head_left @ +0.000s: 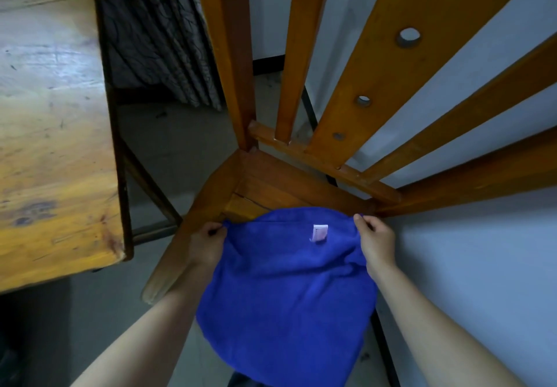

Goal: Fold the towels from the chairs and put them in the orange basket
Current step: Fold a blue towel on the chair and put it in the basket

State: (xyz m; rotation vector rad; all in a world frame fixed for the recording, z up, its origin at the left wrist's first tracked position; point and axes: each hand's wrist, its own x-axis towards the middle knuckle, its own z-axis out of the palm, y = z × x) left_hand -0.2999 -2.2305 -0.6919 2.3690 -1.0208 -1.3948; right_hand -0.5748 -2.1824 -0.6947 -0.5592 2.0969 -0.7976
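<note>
Two hands on one blue towel point(286, 290). Pinched at far left corner by left hand point(208, 243), at far right corner by right hand point(376, 242). Stretched between them over wooden chair point(271, 181) seat, near part sagging toward body. White label point(319, 232) by far edge. Wooden table point(54, 145) at left.

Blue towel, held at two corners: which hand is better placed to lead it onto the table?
Probably the left hand: it pinches the blue towel at the corner nearest the table; the right hand pinches the corner beside the wall.
</note>
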